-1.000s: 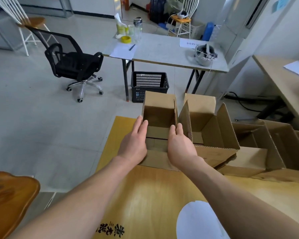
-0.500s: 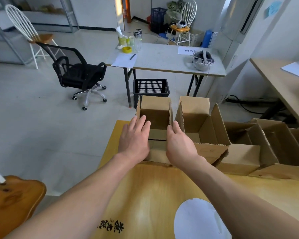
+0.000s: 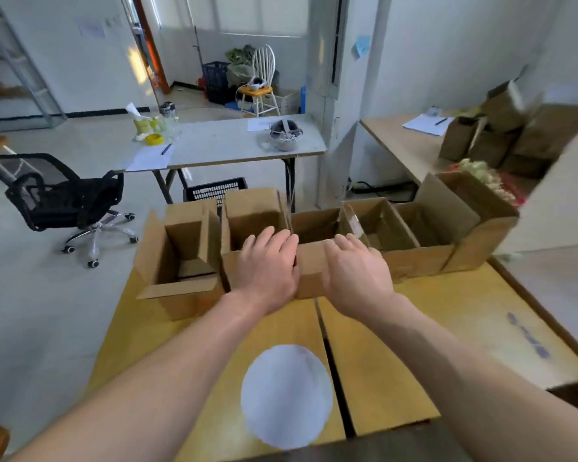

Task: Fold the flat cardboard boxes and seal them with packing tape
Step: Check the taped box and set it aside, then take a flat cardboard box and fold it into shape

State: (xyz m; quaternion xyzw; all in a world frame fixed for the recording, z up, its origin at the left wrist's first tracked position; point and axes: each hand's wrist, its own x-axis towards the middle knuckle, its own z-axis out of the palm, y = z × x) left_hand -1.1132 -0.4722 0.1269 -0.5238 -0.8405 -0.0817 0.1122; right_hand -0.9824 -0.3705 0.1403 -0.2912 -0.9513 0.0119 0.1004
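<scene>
Pressing down on the box row, both hands flat

So the cardboard boxes sit in one row along the far edge of the yellow table, all open on top with flaps sticking up. Both hands are parked on the middle of that row, palms down. The left hand lies on the near side of the second box from the left, fingers straight and reaching toward its opening. The right hand lies just beside it on the near side of the third box, fingers relaxed with the tips up at the top edge. Neither one is gripping anything; they're just laid flat on the cardboard. A strip of cardboard shows between them, so they're close but not touching each other. The leftmost box stands just left of the left hand, near flap folded outward, nobody touching it. On the tabletop between the forearms there's a white round patch. Behind the row: a grey table, a black office chair and a black basket on the floor.
</scene>
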